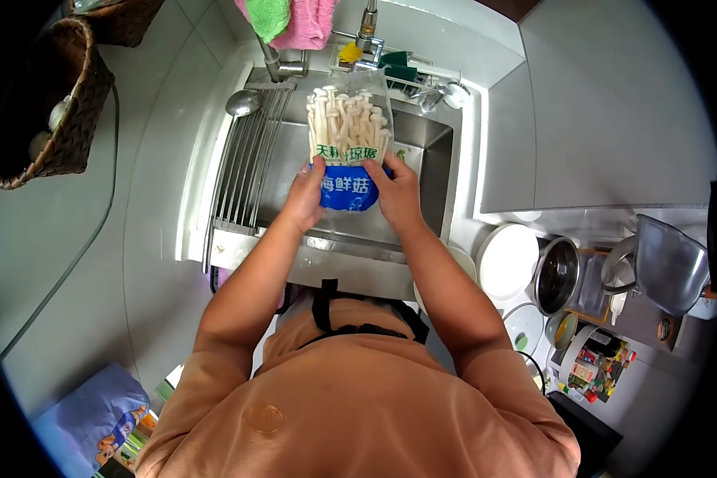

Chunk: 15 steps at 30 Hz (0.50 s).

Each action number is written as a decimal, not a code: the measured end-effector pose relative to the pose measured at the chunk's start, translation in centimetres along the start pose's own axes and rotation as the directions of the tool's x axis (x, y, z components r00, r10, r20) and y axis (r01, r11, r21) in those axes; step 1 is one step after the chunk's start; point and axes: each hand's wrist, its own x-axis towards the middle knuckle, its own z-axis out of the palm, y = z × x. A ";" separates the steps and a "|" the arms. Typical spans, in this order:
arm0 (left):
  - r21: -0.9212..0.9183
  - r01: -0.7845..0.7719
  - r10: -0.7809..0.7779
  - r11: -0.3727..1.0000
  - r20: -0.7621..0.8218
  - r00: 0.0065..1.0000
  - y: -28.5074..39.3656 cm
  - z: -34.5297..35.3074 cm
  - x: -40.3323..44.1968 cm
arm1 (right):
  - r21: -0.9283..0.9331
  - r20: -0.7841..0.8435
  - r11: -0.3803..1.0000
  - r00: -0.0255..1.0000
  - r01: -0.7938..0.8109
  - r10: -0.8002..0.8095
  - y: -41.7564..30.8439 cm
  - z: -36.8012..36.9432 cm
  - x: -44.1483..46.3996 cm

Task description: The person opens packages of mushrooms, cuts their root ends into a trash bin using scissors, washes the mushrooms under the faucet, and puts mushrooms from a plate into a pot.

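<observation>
A person in a peach-coloured shirt (350, 406) holds a clear and blue bag of mushrooms (347, 187) over a steel sink (287, 179). The left hand (305, 197) grips its left side and the right hand (398, 191) its right, both closed on the plastic, thumbs on the printed front near the lower half. Long white stems and small caps show through the clear upper part, while the blue band with white lettering faces the wearer.

Left of the bag, a metal rack (251, 159) spans the side of the sink, a ladle (244, 102) with its bowl at the far end. Beyond the bag stand a faucet (366, 32) and a wire holder with a yellow sponge (350, 52); a green cloth (269, 16) and a pink cloth (307, 24) hang to their left. A woven basket (76, 119) holding pale round items sits at far left. At right are a white plate (507, 261), a steel bowl (557, 276) and a grey pitcher (671, 263). A blue fabric item (88, 418) with a cartoon bear lies at lower left.
</observation>
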 end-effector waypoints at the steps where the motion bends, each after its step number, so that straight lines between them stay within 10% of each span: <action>1: -0.009 -0.029 0.029 1.000 -0.007 1.000 -0.1 0.0 0.0 | 0.007 0.005 0.999 0.999 0.042 -0.042 -0.1 0.0 0.0; 6: -0.092 -0.094 0.098 0.991 0.039 0.994 -0.2 -0.6 -0.1 | 0.038 -0.079 0.994 0.992 0.103 -0.100 0.8 -0.2 0.2; 9: -0.098 -0.051 0.055 0.994 0.043 0.998 -0.2 -1.0 -0.4 | 0.051 0.037 0.990 0.991 -0.132 0.130 1.7 -1.1 0.6; 15: -0.183 0.126 -0.101 0.975 0.138 0.985 -0.7 -1.9 -1.0 | 0.098 -0.019 0.991 0.995 0.095 -0.094 0.9 0.8 0.0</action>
